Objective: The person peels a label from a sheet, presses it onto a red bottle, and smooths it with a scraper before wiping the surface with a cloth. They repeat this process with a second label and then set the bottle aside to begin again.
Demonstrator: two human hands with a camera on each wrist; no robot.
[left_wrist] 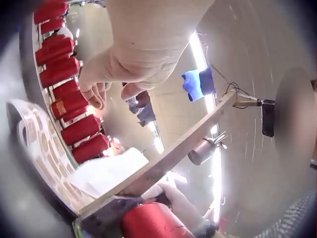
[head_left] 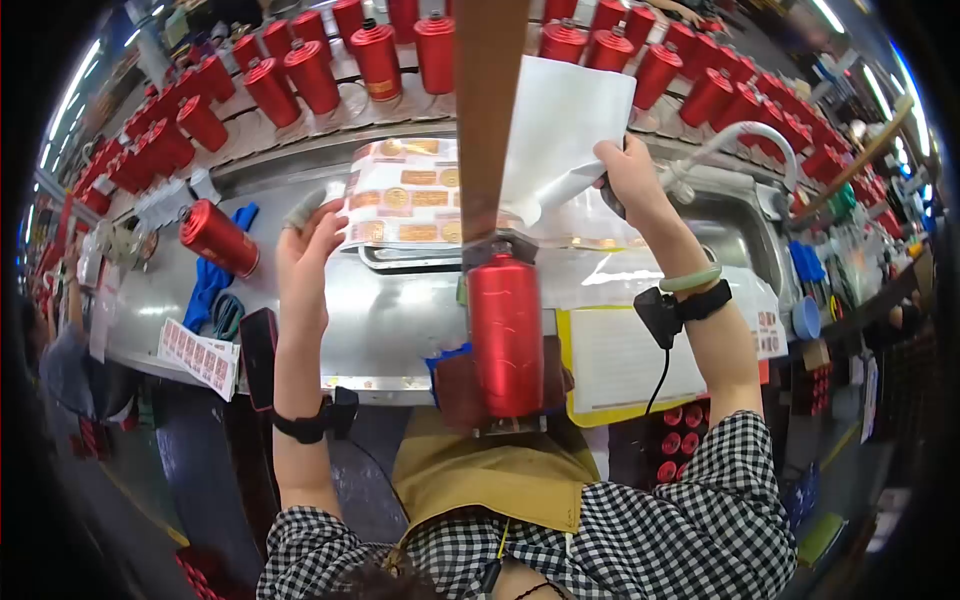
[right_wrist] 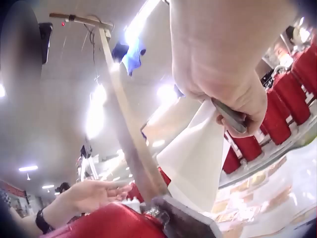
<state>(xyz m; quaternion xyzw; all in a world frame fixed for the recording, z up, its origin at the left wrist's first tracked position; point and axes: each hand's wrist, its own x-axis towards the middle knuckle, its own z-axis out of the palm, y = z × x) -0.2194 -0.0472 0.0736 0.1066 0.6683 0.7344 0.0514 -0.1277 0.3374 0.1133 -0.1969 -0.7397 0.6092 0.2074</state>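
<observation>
My right hand (head_left: 637, 183) pinches a white paper sheet (head_left: 565, 120), raised and curling at its lower edge. Tucked in the same hand is a dark flat-bladed piece (right_wrist: 230, 118). My left hand (head_left: 308, 250) is loosely bent beside a sheet of gold-and-red printed decals (head_left: 400, 195); a whitish cover (head_left: 303, 207) shows at its fingertips, and nothing is gripped there. Between my arms a red bottle (head_left: 505, 330) lies in front of me at the foot of a wooden post (head_left: 487, 120). In the right wrist view its glossy side (right_wrist: 116, 223) fills the bottom.
Rows of red bottles (head_left: 375, 60) line the far shelf. At left, another red bottle (head_left: 218, 238) leans on a blue cloth (head_left: 205, 290), near a phone (head_left: 259, 355). A sink (head_left: 735, 235) with a hose and a yellow-edged tray (head_left: 590, 415) stand at right.
</observation>
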